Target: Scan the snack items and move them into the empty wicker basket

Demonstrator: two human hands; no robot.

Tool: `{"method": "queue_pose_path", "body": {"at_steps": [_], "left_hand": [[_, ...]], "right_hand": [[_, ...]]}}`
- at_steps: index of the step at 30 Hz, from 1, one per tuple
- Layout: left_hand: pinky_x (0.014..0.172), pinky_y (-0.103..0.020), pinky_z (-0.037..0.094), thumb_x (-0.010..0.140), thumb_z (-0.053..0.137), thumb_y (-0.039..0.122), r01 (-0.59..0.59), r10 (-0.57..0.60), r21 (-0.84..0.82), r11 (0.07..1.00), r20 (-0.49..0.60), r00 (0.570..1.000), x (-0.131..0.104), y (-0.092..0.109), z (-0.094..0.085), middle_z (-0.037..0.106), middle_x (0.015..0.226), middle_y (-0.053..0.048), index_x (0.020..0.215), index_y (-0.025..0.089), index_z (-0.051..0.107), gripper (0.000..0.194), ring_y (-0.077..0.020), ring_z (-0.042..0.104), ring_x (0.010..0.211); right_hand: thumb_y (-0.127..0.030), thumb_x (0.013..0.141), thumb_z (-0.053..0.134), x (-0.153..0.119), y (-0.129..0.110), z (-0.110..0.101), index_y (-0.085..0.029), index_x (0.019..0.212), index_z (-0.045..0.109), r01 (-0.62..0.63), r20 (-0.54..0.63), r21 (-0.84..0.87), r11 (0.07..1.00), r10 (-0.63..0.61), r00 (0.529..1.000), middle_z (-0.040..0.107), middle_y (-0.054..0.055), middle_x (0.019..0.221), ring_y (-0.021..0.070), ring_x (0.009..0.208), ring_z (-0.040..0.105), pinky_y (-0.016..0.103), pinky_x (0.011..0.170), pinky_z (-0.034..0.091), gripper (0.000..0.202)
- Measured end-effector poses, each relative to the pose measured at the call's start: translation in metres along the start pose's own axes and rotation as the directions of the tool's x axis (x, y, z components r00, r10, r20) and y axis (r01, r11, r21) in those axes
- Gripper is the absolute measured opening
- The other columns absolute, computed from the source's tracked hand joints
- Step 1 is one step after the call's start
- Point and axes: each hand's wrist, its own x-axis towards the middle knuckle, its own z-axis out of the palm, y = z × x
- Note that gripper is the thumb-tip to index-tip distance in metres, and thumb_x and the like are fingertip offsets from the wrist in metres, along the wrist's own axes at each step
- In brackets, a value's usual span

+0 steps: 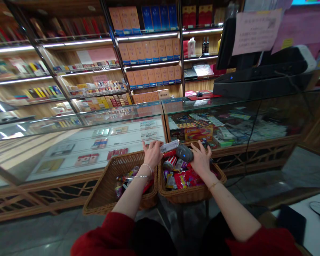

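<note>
Two wicker baskets stand side by side in front of me. Over their shared rims my left hand (153, 153) grips the end of a long narrow packet (170, 146), whose white face carries a barcode. My right hand (201, 159) is closed round a dark grey barcode scanner (185, 153) with a small blue light; its head is close to the packet. Below the hands, the right basket (186, 197) is filled with colourful snack packets, among them a red bag (187, 179). Fewer packets (119, 188) lie in the left basket (100, 192), partly hidden by my left forearm.
Behind the baskets runs a glass display counter (160, 104) with packs inside. A monitor (227, 42) stands on it, and a cable (252, 131) hangs down its front. Shelves of boxes (157, 49) line the back wall. A white tabletop (318, 213) is at the lower right.
</note>
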Motion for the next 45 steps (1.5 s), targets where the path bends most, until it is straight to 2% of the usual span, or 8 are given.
{"method": "queue_pose_path", "body": {"at_steps": [5,12,16,20,23,30,45], "left_hand": [[0.12,-0.071,0.0,0.077,0.059,0.016,0.066,-0.07,-0.063,0.996,-0.053,0.996,0.002,0.005,0.029,0.066,0.127,-0.01,0.119,0.023,0.054,0.042,-0.0289,0.054,0.127],[0.121,-0.067,-0.001,0.078,0.06,0.015,0.072,-0.077,-0.121,0.99,-0.037,0.996,-0.001,0.002,0.046,0.068,0.127,-0.008,0.121,0.023,0.054,0.044,-0.0261,0.054,0.129],[0.119,-0.07,-0.001,0.079,0.058,0.014,0.084,-0.086,-0.13,0.988,-0.009,0.996,-0.006,0.0,0.049,0.066,0.133,-0.011,0.13,0.023,0.051,0.053,-0.0268,0.055,0.128],[0.118,-0.073,0.002,0.079,0.057,0.013,0.086,-0.084,-0.109,0.99,0.023,0.996,-0.008,0.001,0.05,0.067,0.133,-0.013,0.147,0.022,0.036,0.072,-0.0273,0.054,0.129],[0.117,-0.073,0.002,0.08,0.056,0.014,0.08,-0.078,-0.102,0.992,0.028,0.997,-0.009,0.0,0.053,0.068,0.13,-0.013,0.153,0.022,0.027,0.079,-0.0276,0.054,0.129],[0.118,-0.072,0.0,0.082,0.057,0.017,0.049,-0.047,-0.058,0.997,0.021,0.999,-0.01,-0.004,0.059,0.068,0.131,-0.012,0.157,0.025,0.019,0.085,-0.027,0.052,0.132],[0.118,-0.072,0.002,0.081,0.058,0.019,0.032,-0.032,-0.041,0.999,0.013,0.999,-0.012,-0.004,0.06,0.066,0.134,-0.012,0.158,0.024,0.016,0.088,-0.0283,0.052,0.132]], "right_hand": [[-0.01,0.076,0.053,0.004,-0.011,-0.002,-0.02,0.101,0.071,-0.001,0.047,-0.022,1.0,0.002,0.999,0.063,0.007,0.138,0.03,0.147,0.031,0.06,0.117,0.011,0.032],[-0.01,0.078,0.054,-0.002,-0.018,0.006,-0.022,0.099,0.071,0.037,0.056,-0.054,0.998,-0.034,0.998,0.062,0.005,0.138,0.0298,0.147,0.03,0.06,0.118,0.008,0.03],[-0.01,0.08,0.053,-0.006,-0.017,0.013,-0.022,0.098,0.072,0.065,0.014,-0.074,0.995,-0.064,0.998,0.062,0.006,0.138,0.0306,0.147,0.031,0.06,0.118,0.01,0.029],[-0.01,0.079,0.052,-0.008,-0.016,0.019,-0.023,0.098,0.072,0.087,-0.012,-0.071,0.994,-0.088,0.996,0.063,0.006,0.137,0.0311,0.145,0.034,0.06,0.117,0.012,0.03],[-0.008,0.076,0.052,-0.009,-0.017,0.019,-0.023,0.097,0.072,0.084,-0.026,-0.083,0.993,-0.086,0.996,0.064,0.006,0.137,0.0305,0.146,0.034,0.06,0.117,0.013,0.033],[-0.007,0.076,0.051,-0.011,-0.021,0.016,-0.023,0.098,0.071,0.077,-0.021,-0.079,0.994,-0.079,0.997,0.063,0.005,0.137,0.0287,0.146,0.032,0.058,0.118,0.012,0.034],[-0.007,0.077,0.05,-0.011,-0.02,0.015,-0.023,0.096,0.071,0.085,-0.022,-0.059,0.995,-0.087,0.996,0.064,0.004,0.136,0.0293,0.146,0.032,0.059,0.118,0.012,0.033]]}}
